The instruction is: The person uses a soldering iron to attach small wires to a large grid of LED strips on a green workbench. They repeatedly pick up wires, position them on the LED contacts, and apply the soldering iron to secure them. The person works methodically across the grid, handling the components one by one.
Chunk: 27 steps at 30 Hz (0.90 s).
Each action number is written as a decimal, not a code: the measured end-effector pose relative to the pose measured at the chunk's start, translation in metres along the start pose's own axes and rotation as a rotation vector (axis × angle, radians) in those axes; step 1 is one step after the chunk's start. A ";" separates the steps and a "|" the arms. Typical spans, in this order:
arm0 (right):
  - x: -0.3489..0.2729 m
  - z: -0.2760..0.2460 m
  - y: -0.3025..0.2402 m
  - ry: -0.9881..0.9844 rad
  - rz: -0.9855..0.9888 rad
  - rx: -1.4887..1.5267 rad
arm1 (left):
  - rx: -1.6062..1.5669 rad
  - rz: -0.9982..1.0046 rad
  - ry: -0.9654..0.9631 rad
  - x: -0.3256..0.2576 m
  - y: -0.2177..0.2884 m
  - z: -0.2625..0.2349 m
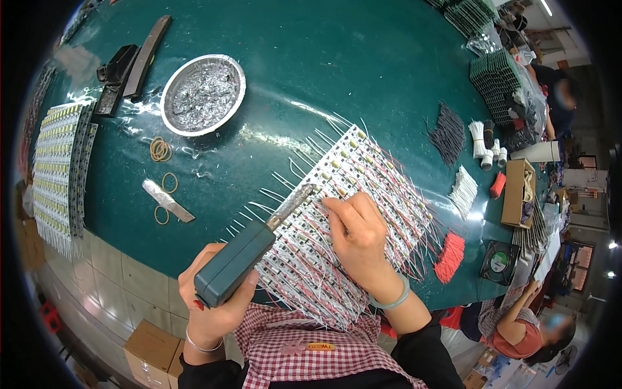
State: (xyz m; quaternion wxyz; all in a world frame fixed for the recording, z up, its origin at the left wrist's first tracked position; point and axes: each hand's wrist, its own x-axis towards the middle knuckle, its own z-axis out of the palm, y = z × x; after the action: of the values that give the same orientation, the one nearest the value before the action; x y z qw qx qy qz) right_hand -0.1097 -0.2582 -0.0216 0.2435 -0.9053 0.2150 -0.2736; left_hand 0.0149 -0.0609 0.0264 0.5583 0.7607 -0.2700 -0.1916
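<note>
My left hand [223, 305] is wrapped round a soldering iron [234, 266] with a boxy dark green body. Its metal tip points up and right, at the upper left edge of a panel of white circuit boards [346, 165]. Rows of small yellowish and dark parts cover the panel, and thin white and red wires stick out along its sides. Over the panel's middle, close to the tip, my right hand [359, 236] is closed in a pinch. Whatever lies between those fingertips is too small to make out.
A round metal bowl [166, 97] of silvery scraps stands far left, near rubber bands [160, 150] and a solder bar [167, 201]. Finished-looking board stacks [58, 168] lie left. Bundles of black [447, 133], white [463, 192] and red wires [449, 257] lie right. Other people sit beyond.
</note>
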 end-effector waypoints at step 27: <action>0.003 0.002 -0.002 -0.006 0.000 -0.033 | 0.015 0.038 0.005 0.000 -0.004 0.009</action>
State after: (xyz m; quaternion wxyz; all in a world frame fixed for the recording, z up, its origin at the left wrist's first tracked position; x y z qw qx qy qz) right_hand -0.1051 -0.2573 -0.0206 0.2293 -0.9100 0.2187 -0.2674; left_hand 0.0106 -0.0667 0.0197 0.5567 0.7601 -0.2844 -0.1774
